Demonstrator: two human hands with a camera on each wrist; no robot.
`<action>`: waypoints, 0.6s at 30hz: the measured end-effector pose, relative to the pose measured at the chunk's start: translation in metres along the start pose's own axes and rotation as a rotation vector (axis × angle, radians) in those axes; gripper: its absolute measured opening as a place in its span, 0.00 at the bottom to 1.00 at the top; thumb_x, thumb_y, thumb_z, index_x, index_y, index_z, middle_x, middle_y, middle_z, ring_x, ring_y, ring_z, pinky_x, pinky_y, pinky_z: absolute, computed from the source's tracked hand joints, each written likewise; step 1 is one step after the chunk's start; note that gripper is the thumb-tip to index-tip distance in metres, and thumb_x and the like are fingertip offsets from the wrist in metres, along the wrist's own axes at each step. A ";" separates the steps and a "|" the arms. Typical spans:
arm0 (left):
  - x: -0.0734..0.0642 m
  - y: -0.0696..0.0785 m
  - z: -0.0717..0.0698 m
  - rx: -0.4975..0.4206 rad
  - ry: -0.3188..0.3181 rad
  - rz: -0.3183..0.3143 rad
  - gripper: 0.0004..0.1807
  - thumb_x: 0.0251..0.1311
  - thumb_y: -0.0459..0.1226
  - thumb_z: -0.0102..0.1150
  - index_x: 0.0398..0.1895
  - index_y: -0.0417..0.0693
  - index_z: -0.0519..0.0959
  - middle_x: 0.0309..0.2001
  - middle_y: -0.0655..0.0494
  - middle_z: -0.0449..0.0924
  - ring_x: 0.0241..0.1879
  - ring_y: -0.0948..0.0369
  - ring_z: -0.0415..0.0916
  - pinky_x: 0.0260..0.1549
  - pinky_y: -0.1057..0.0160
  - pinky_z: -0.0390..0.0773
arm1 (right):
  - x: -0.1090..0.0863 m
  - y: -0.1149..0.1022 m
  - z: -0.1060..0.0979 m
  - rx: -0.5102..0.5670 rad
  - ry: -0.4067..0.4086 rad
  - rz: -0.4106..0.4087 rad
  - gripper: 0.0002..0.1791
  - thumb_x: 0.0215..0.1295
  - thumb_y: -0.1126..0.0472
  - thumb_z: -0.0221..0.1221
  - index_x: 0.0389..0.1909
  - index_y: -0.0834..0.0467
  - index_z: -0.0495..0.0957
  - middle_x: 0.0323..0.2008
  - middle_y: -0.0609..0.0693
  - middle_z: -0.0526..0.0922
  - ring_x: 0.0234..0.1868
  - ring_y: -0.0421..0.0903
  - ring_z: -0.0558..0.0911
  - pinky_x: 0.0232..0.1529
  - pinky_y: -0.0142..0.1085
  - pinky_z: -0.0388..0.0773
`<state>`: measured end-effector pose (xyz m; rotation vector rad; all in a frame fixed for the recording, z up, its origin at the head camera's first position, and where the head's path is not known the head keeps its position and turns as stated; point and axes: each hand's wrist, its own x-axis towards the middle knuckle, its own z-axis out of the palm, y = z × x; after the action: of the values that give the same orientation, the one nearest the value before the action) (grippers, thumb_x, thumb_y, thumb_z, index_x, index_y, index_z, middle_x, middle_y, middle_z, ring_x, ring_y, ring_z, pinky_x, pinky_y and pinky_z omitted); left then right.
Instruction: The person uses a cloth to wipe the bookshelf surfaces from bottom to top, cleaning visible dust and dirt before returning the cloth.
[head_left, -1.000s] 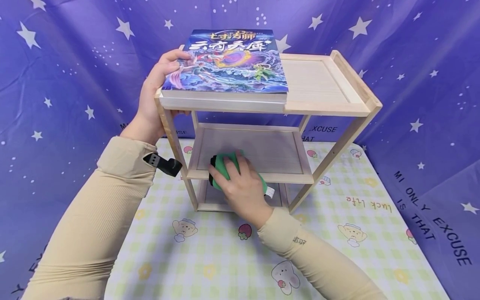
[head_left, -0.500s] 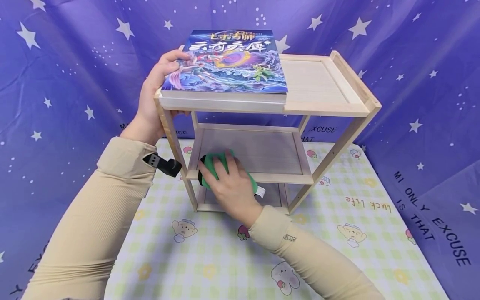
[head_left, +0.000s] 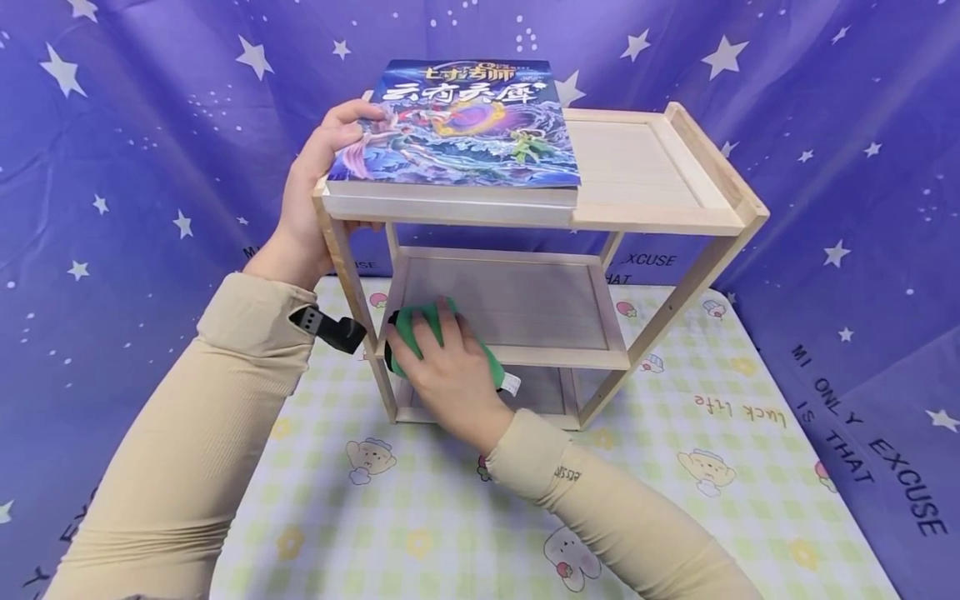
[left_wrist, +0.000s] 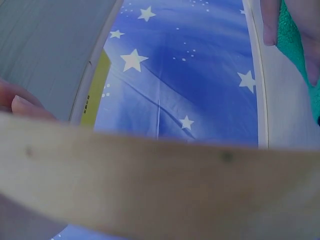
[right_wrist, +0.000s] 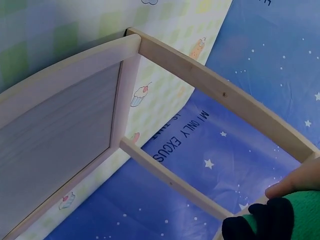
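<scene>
My left hand [head_left: 305, 179] grips the left end of a pale three-tier wooden shelf [head_left: 660, 225]. Its upper fingers lie by a thick blue illustrated book [head_left: 465, 125] on the top tier, and other fingertips [left_wrist: 27, 107] show below that tier in the left wrist view. Under my right hand [head_left: 453, 375] is a bunched green cloth [head_left: 483, 354] with black edging and a white tag. The fingers are bent over it, holding it against the left front of the middle tier [head_left: 517, 292]. In the right wrist view the thumb lies along the cloth [right_wrist: 306, 215]; the palm hides much of it.
The shelf stands on a table with a green-checked cartoon tablecloth [head_left: 450, 517]. Behind and beside it hangs a purple-blue star-patterned curtain [head_left: 150, 167]. A black strap piece [head_left: 330, 329] sticks out from the left cuff, close to the shelf's left front post [head_left: 352, 283].
My right hand has slid left along the front of the middle tier, carrying the green cloth nearly to the left post. The left hand and the book keep their places.
</scene>
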<state>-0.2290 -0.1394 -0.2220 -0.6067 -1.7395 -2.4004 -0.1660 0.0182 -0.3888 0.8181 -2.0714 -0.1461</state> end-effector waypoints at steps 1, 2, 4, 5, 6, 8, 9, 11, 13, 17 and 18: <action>0.000 0.000 0.000 -0.001 -0.001 -0.002 0.15 0.68 0.44 0.42 0.54 0.57 0.74 0.49 0.43 0.77 0.09 0.66 0.68 0.10 0.71 0.68 | 0.000 0.000 0.000 0.003 -0.003 0.002 0.19 0.67 0.62 0.55 0.57 0.45 0.79 0.51 0.53 0.83 0.58 0.62 0.79 0.51 0.47 0.82; 0.000 0.000 0.000 -0.001 0.000 -0.003 0.15 0.68 0.44 0.42 0.54 0.57 0.74 0.48 0.43 0.77 0.09 0.66 0.68 0.10 0.71 0.68 | 0.000 0.000 -0.001 0.005 -0.006 0.003 0.19 0.67 0.62 0.55 0.57 0.45 0.79 0.51 0.53 0.83 0.58 0.62 0.79 0.51 0.47 0.82; 0.000 0.000 0.000 -0.003 0.004 -0.004 0.15 0.68 0.44 0.42 0.53 0.57 0.74 0.45 0.43 0.78 0.09 0.66 0.67 0.10 0.70 0.68 | 0.000 0.000 -0.001 0.009 -0.008 0.001 0.19 0.67 0.62 0.55 0.57 0.45 0.79 0.51 0.53 0.83 0.58 0.62 0.79 0.51 0.47 0.82; 0.000 0.000 0.000 -0.003 0.004 -0.004 0.15 0.68 0.44 0.42 0.53 0.57 0.74 0.44 0.43 0.78 0.09 0.66 0.67 0.10 0.70 0.68 | 0.000 0.001 -0.002 0.013 -0.008 -0.002 0.19 0.67 0.62 0.55 0.56 0.45 0.79 0.51 0.53 0.83 0.59 0.63 0.79 0.51 0.47 0.82; 0.000 0.000 0.000 -0.005 0.004 -0.002 0.15 0.68 0.44 0.42 0.53 0.57 0.74 0.44 0.43 0.78 0.09 0.66 0.67 0.10 0.70 0.67 | 0.000 0.002 -0.002 0.018 -0.006 -0.006 0.19 0.66 0.62 0.56 0.56 0.45 0.79 0.51 0.53 0.83 0.58 0.63 0.79 0.50 0.47 0.82; 0.000 0.000 0.000 -0.004 0.002 0.001 0.15 0.68 0.44 0.42 0.53 0.57 0.74 0.43 0.44 0.79 0.09 0.66 0.66 0.10 0.70 0.67 | 0.000 0.003 -0.003 0.027 -0.004 -0.014 0.18 0.65 0.62 0.57 0.55 0.46 0.79 0.51 0.53 0.83 0.58 0.63 0.79 0.50 0.47 0.82; 0.000 0.000 0.000 -0.006 0.001 0.001 0.15 0.68 0.44 0.42 0.53 0.57 0.74 0.43 0.44 0.78 0.09 0.66 0.66 0.10 0.70 0.67 | 0.000 0.003 -0.004 0.032 -0.004 -0.017 0.18 0.65 0.62 0.57 0.55 0.46 0.79 0.51 0.53 0.83 0.58 0.63 0.79 0.50 0.48 0.82; 0.000 -0.001 0.000 -0.004 -0.003 0.004 0.15 0.69 0.44 0.42 0.53 0.57 0.74 0.43 0.44 0.78 0.09 0.65 0.66 0.10 0.70 0.67 | 0.000 0.005 -0.004 0.036 -0.011 -0.023 0.18 0.64 0.61 0.58 0.55 0.46 0.79 0.51 0.53 0.82 0.57 0.63 0.80 0.50 0.48 0.83; 0.000 -0.001 0.000 0.003 -0.002 0.006 0.15 0.69 0.44 0.42 0.54 0.57 0.74 0.42 0.44 0.78 0.08 0.65 0.66 0.10 0.70 0.67 | -0.001 0.005 -0.006 0.040 -0.021 -0.025 0.18 0.64 0.60 0.58 0.55 0.46 0.79 0.51 0.54 0.82 0.57 0.63 0.80 0.50 0.48 0.83; -0.001 0.001 0.001 0.007 0.014 -0.022 0.15 0.69 0.44 0.43 0.54 0.57 0.73 0.49 0.42 0.76 0.08 0.64 0.64 0.09 0.69 0.67 | -0.001 0.006 -0.007 0.050 -0.031 -0.023 0.18 0.65 0.59 0.59 0.55 0.46 0.79 0.51 0.54 0.82 0.57 0.62 0.80 0.50 0.48 0.83; -0.001 0.003 0.001 0.015 0.021 -0.031 0.15 0.68 0.44 0.43 0.55 0.57 0.73 0.53 0.43 0.75 0.08 0.64 0.64 0.10 0.69 0.66 | -0.002 0.006 -0.008 0.056 -0.033 -0.023 0.18 0.65 0.59 0.60 0.55 0.45 0.79 0.51 0.54 0.82 0.57 0.62 0.80 0.50 0.48 0.83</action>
<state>-0.2270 -0.1391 -0.2197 -0.5552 -1.7699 -2.4022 -0.1625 0.0255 -0.3828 0.8785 -2.1055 -0.1152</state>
